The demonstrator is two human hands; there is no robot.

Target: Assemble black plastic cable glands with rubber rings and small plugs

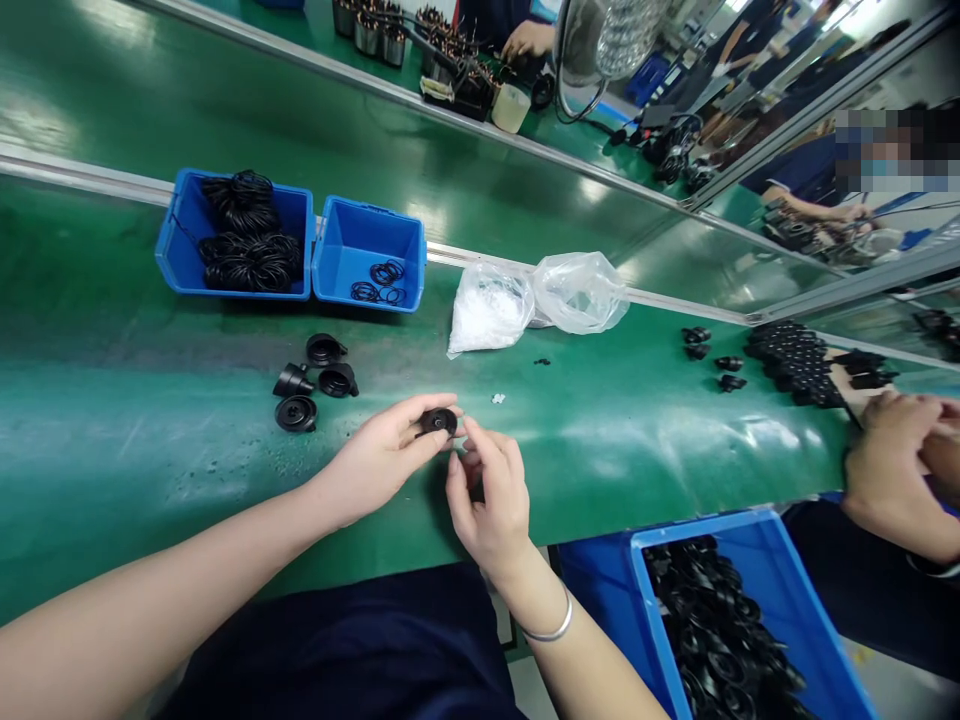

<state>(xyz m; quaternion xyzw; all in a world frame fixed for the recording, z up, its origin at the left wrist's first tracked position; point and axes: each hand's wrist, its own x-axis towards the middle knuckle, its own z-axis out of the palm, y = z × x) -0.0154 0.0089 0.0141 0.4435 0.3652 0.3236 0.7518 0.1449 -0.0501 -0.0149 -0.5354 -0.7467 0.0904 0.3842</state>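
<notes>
Behind a metal-framed rail, other people work at further benches, and in front of me runs the long green tabletop (637, 440). A blue crate (795, 590), heaped with black pieces, stands below the tabletop's near edge on my right, close to a co-worker's hands (892, 470). Near the rail sit two blue bins: the left bin (180, 250) is packed with bundles of black rings, the right bin (371, 235) has only a few loose ones. To their right lie two clear bags, the nearer bag (491, 312) filled with white bits. A dark pile (795, 360) lies far right. My left fingers (427, 402) grasp a small black part (439, 422) just above the tabletop; my right fingers (487, 452) are bent beside it, and I cannot tell whether they pinch anything. Four black cups (295, 382) rest on my left. Smallest are some white pieces (499, 398) and black scraps (541, 361) ahead of me.
</notes>
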